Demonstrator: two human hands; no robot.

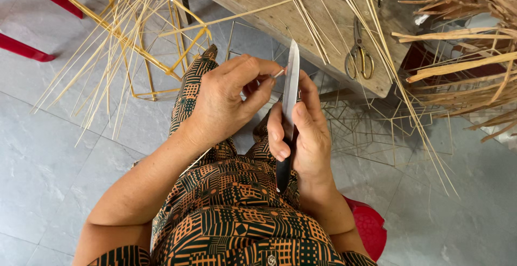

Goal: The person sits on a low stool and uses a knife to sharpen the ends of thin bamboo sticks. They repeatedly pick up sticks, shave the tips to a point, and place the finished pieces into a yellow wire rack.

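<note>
My right hand [302,136] grips a long knife [291,83] by its dark handle, blade pointing away from me and upright. My left hand [229,99] pinches the end of a thin pale bamboo sliver [278,73] between thumb and forefinger, pressing it against the blade's left side. Both hands are held above my lap, which is covered in orange and dark green patterned cloth [237,212].
A wooden bench [301,15] ahead carries scissors [359,56] and long bamboo strips [312,23]. A yellow bamboo frame [134,39] with loose sticks lies on the grey tile floor at left. Wider dried strips [463,66] pile at right. A red stool [369,225] is under me.
</note>
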